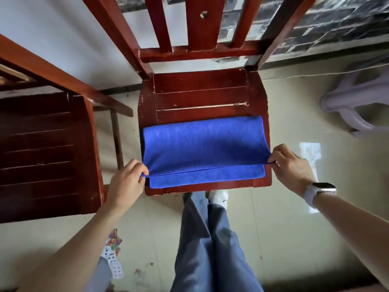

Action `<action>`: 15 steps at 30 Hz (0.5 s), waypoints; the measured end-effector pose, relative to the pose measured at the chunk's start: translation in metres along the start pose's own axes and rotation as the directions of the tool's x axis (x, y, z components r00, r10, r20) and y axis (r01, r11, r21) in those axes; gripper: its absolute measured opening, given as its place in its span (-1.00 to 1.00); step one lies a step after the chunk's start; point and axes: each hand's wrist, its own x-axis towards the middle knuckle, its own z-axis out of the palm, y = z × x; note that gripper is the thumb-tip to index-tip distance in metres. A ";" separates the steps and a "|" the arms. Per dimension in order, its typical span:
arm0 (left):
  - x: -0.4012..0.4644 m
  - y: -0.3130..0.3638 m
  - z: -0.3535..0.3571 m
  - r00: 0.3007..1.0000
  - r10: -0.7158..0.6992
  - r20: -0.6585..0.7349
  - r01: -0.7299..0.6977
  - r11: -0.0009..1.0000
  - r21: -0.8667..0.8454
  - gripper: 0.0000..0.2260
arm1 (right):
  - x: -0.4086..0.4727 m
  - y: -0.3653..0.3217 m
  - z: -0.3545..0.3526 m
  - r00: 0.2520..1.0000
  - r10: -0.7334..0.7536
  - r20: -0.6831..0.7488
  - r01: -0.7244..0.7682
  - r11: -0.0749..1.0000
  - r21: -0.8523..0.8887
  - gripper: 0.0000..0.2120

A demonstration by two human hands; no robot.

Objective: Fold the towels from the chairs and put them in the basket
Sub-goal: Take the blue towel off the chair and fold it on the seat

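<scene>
1. On the near half of the red wooden chair seat lies the blue towel, its long axis running left to right across the seat.
2. I have the upper layer folded toward me, its free edge stopping just short of the lower layer's near edge, so a strip of the lower layer shows nearest me.
3. My left hand pinches the near-left corner of that upper layer, fingers closed on the cloth.
4. My right hand pinches the near-right corner the same way, fingers closed on the fabric; a white watch sits on that wrist.
5. Both hands sit at opposite ends of the long axis, about equally near the towel, so the cloth spans taut between them.
6. I judge the coming move turns on that gap: bring the held edge level with the lower edge, then fold end to end along the long axis.
7. Left of this seat stands a second dark wooden chair, bare of towels where I can see it.
8. Beyond, pale glossy floor, a lilac plastic stool far right, and scattered playing cards near left. No basket is in view.
</scene>
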 end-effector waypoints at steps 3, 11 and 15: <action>-0.014 0.002 0.013 1.000 -0.011 0.013 0.011 1.000 0.003 -0.76 | -0.009 0.003 0.010 0.999 -0.023 0.022 0.023 1.000 -0.009 -0.85; -0.026 -0.001 0.043 1.000 -0.027 0.010 0.028 0.998 -0.065 -0.79 | -0.022 0.007 0.029 0.999 -0.013 0.041 0.014 1.000 -0.020 -0.86; -0.029 -0.001 0.049 0.999 -0.039 0.004 0.040 0.997 -0.060 -0.79 | -0.026 0.013 0.037 0.998 -0.014 0.056 0.016 0.999 -0.039 -0.86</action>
